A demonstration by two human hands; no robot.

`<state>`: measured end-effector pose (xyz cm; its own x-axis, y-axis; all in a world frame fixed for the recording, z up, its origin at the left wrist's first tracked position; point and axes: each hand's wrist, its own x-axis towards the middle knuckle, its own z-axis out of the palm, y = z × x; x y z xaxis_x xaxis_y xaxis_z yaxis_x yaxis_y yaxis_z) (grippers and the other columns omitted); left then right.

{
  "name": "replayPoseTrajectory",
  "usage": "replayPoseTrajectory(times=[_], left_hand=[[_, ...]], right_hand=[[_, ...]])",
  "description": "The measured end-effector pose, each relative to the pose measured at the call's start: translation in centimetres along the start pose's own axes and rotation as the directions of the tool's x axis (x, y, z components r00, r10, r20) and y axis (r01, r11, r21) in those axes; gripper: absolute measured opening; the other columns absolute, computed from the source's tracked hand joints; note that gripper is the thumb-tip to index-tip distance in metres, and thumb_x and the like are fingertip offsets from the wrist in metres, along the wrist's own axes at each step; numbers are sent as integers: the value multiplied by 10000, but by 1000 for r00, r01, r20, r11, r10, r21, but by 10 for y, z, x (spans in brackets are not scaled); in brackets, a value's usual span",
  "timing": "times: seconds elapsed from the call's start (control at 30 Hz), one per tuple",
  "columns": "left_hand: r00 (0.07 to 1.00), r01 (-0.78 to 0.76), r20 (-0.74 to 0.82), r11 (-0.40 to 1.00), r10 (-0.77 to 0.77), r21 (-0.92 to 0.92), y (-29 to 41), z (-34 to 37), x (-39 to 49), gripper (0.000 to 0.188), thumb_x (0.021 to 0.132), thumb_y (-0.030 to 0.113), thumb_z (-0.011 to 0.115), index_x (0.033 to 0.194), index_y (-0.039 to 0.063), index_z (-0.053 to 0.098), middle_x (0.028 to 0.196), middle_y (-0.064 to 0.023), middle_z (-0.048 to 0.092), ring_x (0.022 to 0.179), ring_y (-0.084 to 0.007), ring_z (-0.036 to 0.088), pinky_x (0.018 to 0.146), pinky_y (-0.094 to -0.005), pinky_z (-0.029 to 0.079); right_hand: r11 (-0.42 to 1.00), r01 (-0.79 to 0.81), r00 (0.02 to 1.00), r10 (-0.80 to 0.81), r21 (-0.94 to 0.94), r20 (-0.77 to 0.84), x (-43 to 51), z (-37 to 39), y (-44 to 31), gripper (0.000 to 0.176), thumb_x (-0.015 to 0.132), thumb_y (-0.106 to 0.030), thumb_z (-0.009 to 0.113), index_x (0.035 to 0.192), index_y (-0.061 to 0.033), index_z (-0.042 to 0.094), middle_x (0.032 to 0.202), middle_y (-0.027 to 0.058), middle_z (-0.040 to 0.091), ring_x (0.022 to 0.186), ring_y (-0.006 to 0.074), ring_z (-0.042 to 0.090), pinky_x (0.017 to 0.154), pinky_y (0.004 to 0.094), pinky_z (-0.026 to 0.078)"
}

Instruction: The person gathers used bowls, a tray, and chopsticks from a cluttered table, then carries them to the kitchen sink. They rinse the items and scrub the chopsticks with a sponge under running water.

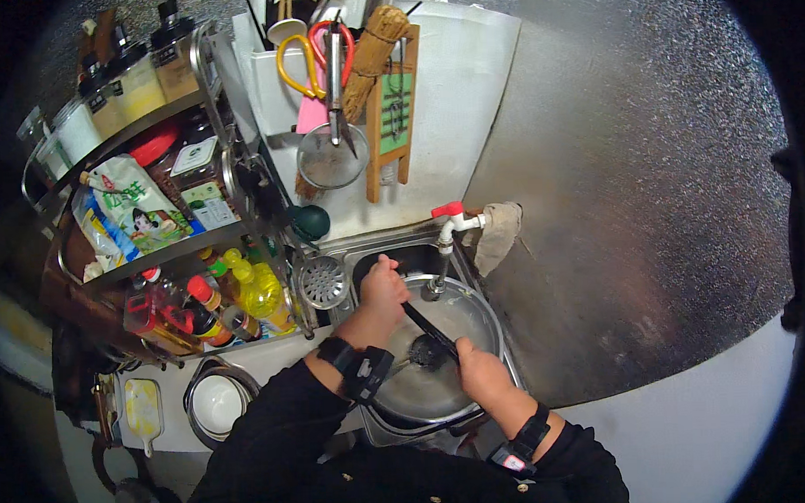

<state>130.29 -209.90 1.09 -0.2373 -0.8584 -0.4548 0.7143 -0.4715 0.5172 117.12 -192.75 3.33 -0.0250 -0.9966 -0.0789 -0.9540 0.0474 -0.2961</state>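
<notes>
My left hand (381,293) and my right hand (484,374) grip a dark, slim bundle of sticks (430,328), which look like black chopsticks, at its two ends. The bundle slants above a wide round metal basin (488,315) set in the steel sink (375,431). Below the sticks, a dark round mesh thing (424,351), perhaps a scouring pad, shows inside the basin. At the basin's far side hangs the spout of a white tap (445,233) with a red handle. Whether water is running I cannot tell.
Left of the sink stands a rack (166,250) of bottles, bags and jars. A slotted metal ladle (323,282) is beside the sink. Scissors (296,65) and a strainer (332,155) hang behind. White bowls (216,403) stand front left. A cloth (498,238) hangs by the tap.
</notes>
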Motion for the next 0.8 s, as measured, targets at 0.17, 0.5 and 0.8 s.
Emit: replayPoseTrajectory(times=[0.17, 0.5, 0.8], left_hand=[[907, 241, 369, 968, -201, -66, 12, 5, -14, 256, 885, 355, 404, 808, 113, 433, 446, 60, 219, 340, -58, 188, 333, -217, 174], [895, 283, 371, 958, -249, -39, -37, 13, -52, 237, 868, 354, 441, 764, 143, 417, 456, 66, 248, 343, -64, 211, 337, -220, 196], [999, 10, -33, 1000, -10, -7, -22, 6, -15, 234, 881, 330, 420, 846, 99, 445, 469, 36, 265, 344, -100, 239, 335, -257, 215]], right_hand=[[137, -608, 715, -333, 782, 615, -7, -5, 5, 153, 801, -83, 527, 896, -116, 412, 566, -35, 373, 390, 67, 330, 345, 209, 264], [0, -573, 789, -269, 819, 552, 9, -3, -12, 159, 789, -103, 543, 884, -88, 417, 541, -33, 361, 369, 56, 313, 335, 199, 231], [951, 42, 994, -72, 307, 88, 4, 10, 3, 241, 753, -89, 516, 949, -18, 395, 714, 215, 554, 607, 365, 542, 567, 434, 429]])
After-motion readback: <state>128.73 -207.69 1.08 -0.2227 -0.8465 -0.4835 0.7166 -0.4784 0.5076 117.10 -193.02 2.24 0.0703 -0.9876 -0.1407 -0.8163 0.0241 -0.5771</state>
